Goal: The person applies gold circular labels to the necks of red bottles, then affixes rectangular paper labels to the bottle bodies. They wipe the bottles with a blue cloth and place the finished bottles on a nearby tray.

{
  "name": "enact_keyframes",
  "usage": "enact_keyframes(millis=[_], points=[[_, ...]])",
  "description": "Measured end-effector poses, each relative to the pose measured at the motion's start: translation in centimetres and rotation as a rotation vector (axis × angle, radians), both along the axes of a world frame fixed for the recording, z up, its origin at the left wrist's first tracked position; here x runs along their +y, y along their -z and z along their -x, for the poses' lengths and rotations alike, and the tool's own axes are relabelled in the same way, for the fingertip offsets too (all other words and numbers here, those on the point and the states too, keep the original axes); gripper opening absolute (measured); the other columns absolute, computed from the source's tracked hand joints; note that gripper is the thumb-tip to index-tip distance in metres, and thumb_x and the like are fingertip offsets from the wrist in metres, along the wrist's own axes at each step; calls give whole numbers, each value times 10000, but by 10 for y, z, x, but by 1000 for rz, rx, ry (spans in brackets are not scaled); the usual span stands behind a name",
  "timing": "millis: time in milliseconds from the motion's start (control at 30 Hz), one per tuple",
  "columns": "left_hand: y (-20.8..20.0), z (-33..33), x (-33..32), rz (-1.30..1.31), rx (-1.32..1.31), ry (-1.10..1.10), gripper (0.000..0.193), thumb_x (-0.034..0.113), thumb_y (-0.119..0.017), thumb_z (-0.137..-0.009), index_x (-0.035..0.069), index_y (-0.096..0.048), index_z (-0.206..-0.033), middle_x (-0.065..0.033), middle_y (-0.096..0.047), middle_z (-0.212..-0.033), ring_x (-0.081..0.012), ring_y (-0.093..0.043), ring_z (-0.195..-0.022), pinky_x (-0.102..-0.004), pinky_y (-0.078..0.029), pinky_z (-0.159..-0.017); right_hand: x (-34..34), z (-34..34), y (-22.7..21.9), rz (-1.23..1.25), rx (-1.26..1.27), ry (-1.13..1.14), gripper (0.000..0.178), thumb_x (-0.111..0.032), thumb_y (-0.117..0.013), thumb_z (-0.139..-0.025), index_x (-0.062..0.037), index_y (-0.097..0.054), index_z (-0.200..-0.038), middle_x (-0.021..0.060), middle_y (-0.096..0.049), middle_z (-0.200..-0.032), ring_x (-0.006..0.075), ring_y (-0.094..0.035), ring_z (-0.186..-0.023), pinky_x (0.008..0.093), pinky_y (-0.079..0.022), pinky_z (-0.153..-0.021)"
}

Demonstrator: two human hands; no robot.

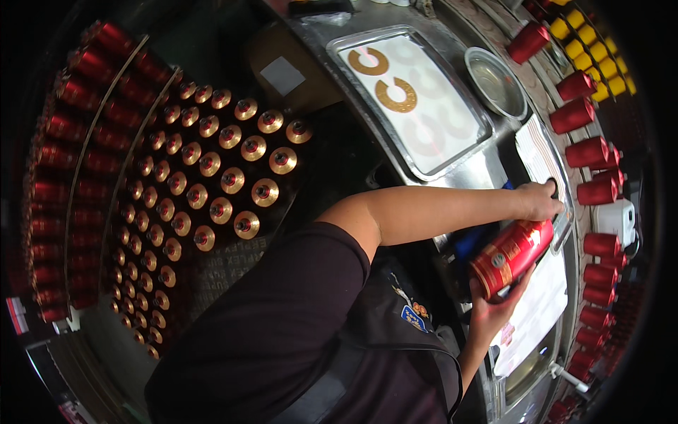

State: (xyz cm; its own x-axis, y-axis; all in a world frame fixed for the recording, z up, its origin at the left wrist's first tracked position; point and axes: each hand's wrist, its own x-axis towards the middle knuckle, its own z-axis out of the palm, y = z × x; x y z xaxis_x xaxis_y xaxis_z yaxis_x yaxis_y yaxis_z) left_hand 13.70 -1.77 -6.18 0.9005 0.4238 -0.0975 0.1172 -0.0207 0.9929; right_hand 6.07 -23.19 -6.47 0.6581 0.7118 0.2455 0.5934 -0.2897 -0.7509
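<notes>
A glossy red bottle [510, 256] with gold bands and a round emblem lies tilted in my right hand [492, 309], whose fingers and thumb cup its lower end. My left arm reaches across above it. At the bottle's far end is my left hand [540, 202], its fingers bent and closed; what they hold, if anything, is hidden. Beyond my left forearm, a metal tray [421, 169] carries a white sheet with gold C-shaped labels [395, 95] and paler arc shapes. White printed sheets [538, 311] lie on the bench beside the bottle.
A metal bowl [496, 83] stands past the tray. Red bottles [587, 152] line the bench's far edge near a white device [616, 220]. Many gold-shouldered bottles [233, 180] stand at left, beside stacked red ones [92, 148]. Yellow items [586, 42] show at upper right.
</notes>
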Motion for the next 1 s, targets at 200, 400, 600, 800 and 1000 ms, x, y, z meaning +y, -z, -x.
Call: enact_keyframes(millis=[200, 400, 600, 800, 1000], points=[[-16, 128, 69, 192, -148, 78, 472, 318, -842, -737, -48, -682, -988, -141, -713, -971, -198, -703, -900, -301, -553, -796, -4, 15, -34, -1, 270, -289, 1164, -200, -922, -625, -4, -264, -1564, 162, -505, -1412, 251, -585, -1188, 334, -536, -884], [-101, 373, 45, -381, -120, -488, 260, 151, -765, -841, -11, -685, -1027, -79, -728, -918, -137, -686, -835, -273, -525, -782, 88, 22, -49, -93, -515, -986, 1010, -123, -852, -571, 12, -432, -1479, 166, -659, -1141, 255, -631, -766, 340, -505, -592], [-129, 504, -103, -1006, 332, -979, 212, 174, -812, -807, 25, -681, -882, -43, -645, -828, -156, -603, -766, -315, -473, -685, 137, 100, -51, 13, -331, -1220, 1051, -4, -825, -645, -258, -364, -1555, 130, -610, -926, 333, -643, -714, 411, -551, -652], [49, 550, -181, -867, 862, -1309, 266, 133, -781, -774, -13, -561, -747, -147, -564, -811, -367, -572, -791, -459, -470, -683, 107, 90, -51, 116, -171, -1145, 982, 28, -787, -707, -145, -341, -1565, 209, -612, -1319, 357, -661, -1073, 408, -545, -870], [181, 585, -190, -936, 896, -1431, 236, 161, -748, -803, 2, -573, -809, -166, -598, -893, -408, -580, -898, -502, -482, -754, 87, 32, -36, 259, -193, -895, 911, -3, -744, -757, -123, -346, -1567, 223, -606, -1356, 263, -656, -1024, 356, -522, -863]])
